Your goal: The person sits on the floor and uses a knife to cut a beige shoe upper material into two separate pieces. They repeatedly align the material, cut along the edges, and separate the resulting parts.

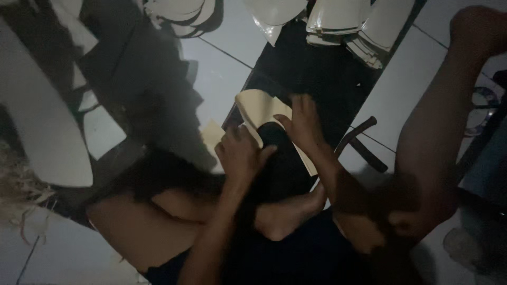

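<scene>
Cream sheet (pixel 261 108): left hand (pixel 240 153) curled gripping; right hand (pixel 303 124) flat, pressing.

we count two hands: our left hand (pixel 240 153) and our right hand (pixel 303 124), both on one cream sheet (pixel 259 108) and one black piece (pixel 277 140). beyond the right hand we count three stacks of pale cut pieces (pixel 338 18). just right of it lies one dark handled tool (pixel 359 137). below the hands rests one bare foot (pixel 288 214).
</scene>
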